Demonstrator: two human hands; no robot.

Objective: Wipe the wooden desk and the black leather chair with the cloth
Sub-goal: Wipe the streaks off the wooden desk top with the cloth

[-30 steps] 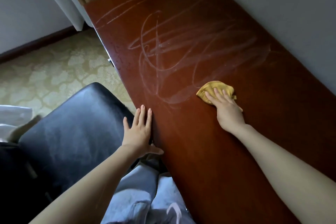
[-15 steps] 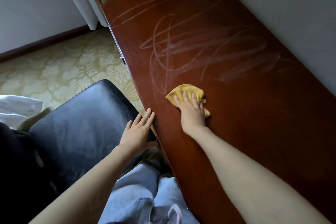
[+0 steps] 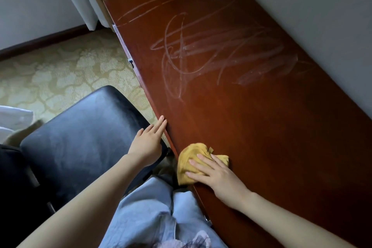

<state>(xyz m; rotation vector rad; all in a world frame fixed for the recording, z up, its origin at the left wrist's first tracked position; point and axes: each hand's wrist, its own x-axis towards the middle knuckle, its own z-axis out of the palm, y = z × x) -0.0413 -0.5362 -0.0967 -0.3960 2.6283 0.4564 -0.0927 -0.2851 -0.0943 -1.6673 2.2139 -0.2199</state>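
Black leather chair point(image 3: 80, 143) at left, beside desk edge, seat dusty. Left hand point(image 3: 148, 143) over chair's right edge, fingers straight, tips touching wooden desk point(image 3: 261, 127) edge. Yellow cloth point(image 3: 193, 159) bunched at desk's near edge, partly overhanging. Right hand point(image 3: 217, 175) presses cloth flat, fingers spread straight. Pale streaks point(image 3: 211, 52) further along desktop.

The table point(image 3: 261, 127) is running off the right and bottom edges, so its full extent is not showing. The right hand point(image 3: 219, 177) is covering part of the yellow cloth point(image 3: 191, 155). The left hand point(image 3: 147, 143) is concealing its thumb behind the palm. The left forearm is crossing over part of the black leather chair point(image 3: 80, 137), which is passing out at the left edge. A metal fitting point(image 3: 130, 60) on the table's front edge is appearing too small to identify.
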